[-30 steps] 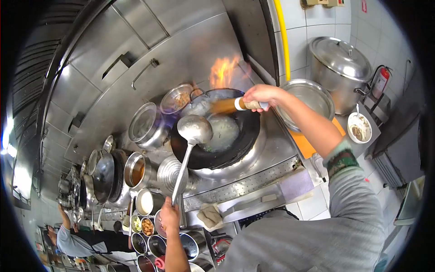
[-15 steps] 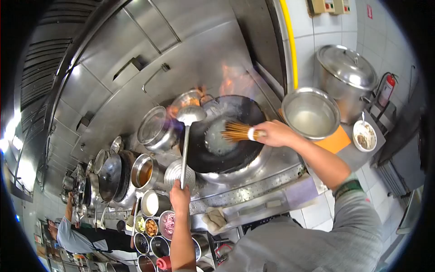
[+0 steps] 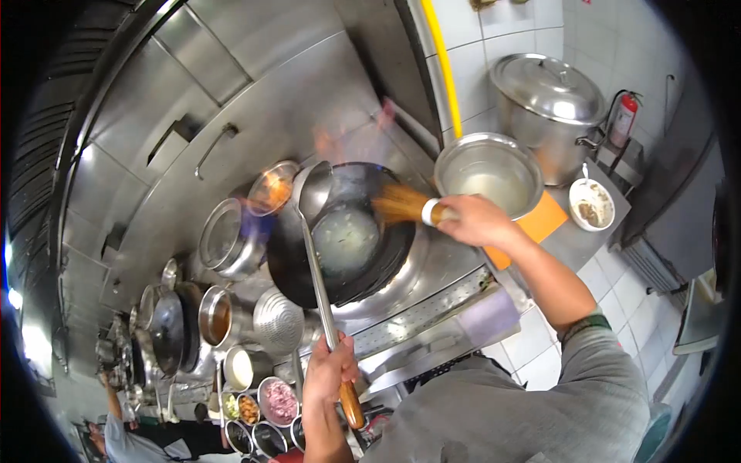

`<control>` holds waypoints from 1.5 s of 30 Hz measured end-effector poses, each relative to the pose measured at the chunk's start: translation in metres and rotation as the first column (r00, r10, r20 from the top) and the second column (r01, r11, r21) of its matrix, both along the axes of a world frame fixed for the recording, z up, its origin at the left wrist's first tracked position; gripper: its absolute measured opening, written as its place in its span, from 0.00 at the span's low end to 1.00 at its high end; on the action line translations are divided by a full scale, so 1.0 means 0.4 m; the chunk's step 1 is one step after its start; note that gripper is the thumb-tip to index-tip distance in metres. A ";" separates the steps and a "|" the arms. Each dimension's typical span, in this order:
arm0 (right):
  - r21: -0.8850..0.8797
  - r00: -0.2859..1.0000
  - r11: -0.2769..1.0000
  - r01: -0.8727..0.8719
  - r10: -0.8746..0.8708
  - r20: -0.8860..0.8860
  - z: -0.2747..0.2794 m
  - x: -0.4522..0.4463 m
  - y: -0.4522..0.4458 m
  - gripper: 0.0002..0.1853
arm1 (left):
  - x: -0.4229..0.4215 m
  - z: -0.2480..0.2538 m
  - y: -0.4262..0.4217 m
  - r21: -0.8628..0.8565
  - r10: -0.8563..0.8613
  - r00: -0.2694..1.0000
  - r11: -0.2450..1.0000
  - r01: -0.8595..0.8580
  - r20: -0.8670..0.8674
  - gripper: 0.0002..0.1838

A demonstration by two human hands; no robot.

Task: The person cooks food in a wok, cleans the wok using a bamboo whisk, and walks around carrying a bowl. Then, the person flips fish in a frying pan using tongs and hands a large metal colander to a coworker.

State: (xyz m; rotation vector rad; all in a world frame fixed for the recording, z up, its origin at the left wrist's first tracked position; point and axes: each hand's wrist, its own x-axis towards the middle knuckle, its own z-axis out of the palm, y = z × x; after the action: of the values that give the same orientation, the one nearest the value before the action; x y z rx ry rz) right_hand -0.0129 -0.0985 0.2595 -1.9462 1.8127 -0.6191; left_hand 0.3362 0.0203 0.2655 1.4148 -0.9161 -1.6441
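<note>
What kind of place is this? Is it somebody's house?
It looks more like a restaurant kitchen than a home. You can tell from the huge black wok, the long ladle in the person's left hand, and the big lidded pot.

In the left fingers (image 3: 345,356), the ladle (image 3: 316,279) looks smooth, shiny metal; below them its grip (image 3: 351,405) is glossy wood. The brush (image 3: 417,207) at the right fingers (image 3: 451,213) has rough, wood-like bristles (image 3: 395,204).
</note>
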 end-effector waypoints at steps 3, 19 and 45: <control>0.135 0.775 0.965 0.225 -0.261 0.575 0.033 -0.143 0.062 0.31 | -0.105 -0.001 -0.017 -0.051 -0.139 0.990 0.989 0.140 0.026 0.08; 0.038 0.805 0.941 -0.336 0.308 -0.508 0.195 0.205 -0.227 0.18 | -0.709 -0.389 -0.283 -0.192 -0.464 0.821 0.819 0.541 0.334 0.26; -0.161 0.757 0.741 -0.652 0.622 -0.201 -0.201 0.432 -0.493 0.23 | 0.257 -0.544 0.182 -0.248 0.471 0.691 0.881 -0.404 0.549 0.28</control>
State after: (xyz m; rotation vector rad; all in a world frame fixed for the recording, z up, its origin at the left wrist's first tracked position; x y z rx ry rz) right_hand 0.1599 -0.2957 0.1790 -2.6204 1.0236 -0.4676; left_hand 0.4388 0.0933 0.0478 1.9425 -0.8815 -0.7702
